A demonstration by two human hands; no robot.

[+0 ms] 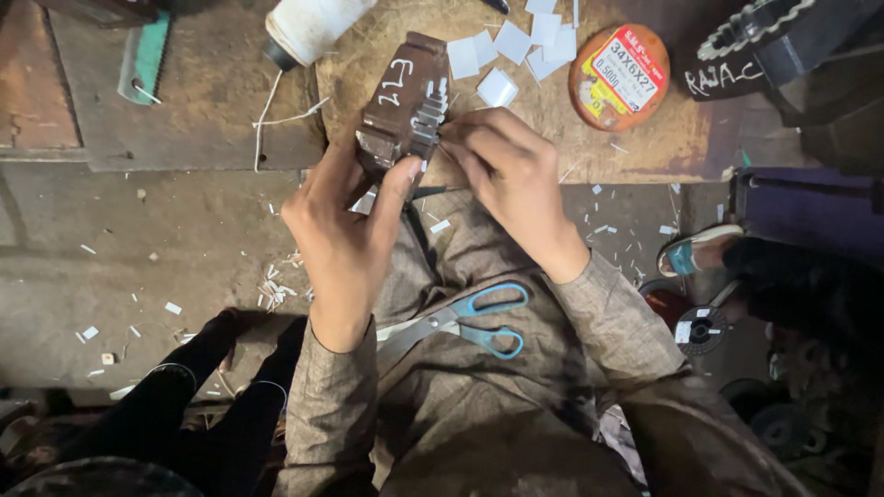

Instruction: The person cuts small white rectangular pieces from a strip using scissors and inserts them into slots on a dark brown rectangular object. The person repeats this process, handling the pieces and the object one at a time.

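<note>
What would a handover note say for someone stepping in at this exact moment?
Left hand grips the brown slotted metal block on the board's edge. Right hand pinches at white slips seated in the block's slots. Loose white paper squares lie on the round board, thread spool beside it, blue-handled scissors on the lap. Some slots are filled; whether any remain open cannot be told.

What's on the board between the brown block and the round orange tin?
In the head view, loose white paper squares lie on the board between the brown block and the orange tin.
</note>
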